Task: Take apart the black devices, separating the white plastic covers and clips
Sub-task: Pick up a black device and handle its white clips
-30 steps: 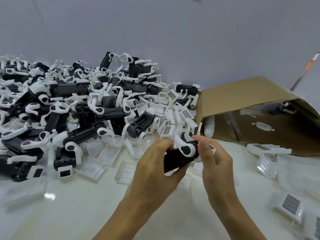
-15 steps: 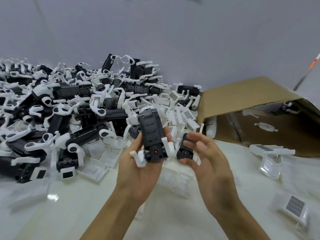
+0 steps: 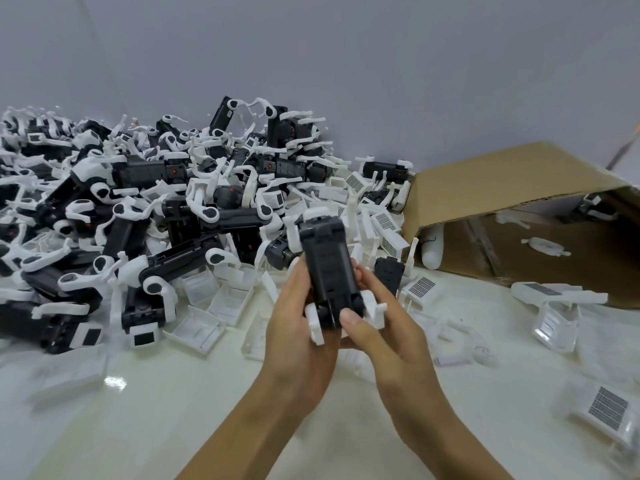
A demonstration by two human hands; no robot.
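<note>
- Just below the centre of the frame, both forearms rise from the bottom edge and meet over the white worktop (image 3: pixel 173 420), the left hand (image 3: pixel 298 327) and the right hand (image 3: pixel 384 327) cupped toward each other around one black device (image 3: pixel 327 268).
- The left hand sits palm inward on the device's left flank; the right hand comes in from the lower right with its wrist bent inward.
- The black device stands nearly upright, its long axis running from the hands up toward the top of the frame and leaning slightly left; its white-capped end points up, and white clips (image 3: pixel 315 323) jut out at its lower end (one to each side).
- Left fingers are curled round the back and side of the device, holding it; most of them are hidden behind it.
- Right fingers are curled too: the thumb (image 3: pixel 349 317) presses on the lower front of the device, and the other fingertips rest against its right edge.
- Left half of the frame: a large heap of devices (image 3: pixel 145 216), black bodies tangled with white arms, with loose white covers (image 3: pixel 204 327) lying at its near edge.
- Right side: a cardboard box (image 3: pixel 502 181) lies tipped with its opening facing the frame's lower right, a few white parts inside.
- Lower right: a small panel piece (image 3: pixel 607 408) with a dark grid lies on the worktop.
</note>
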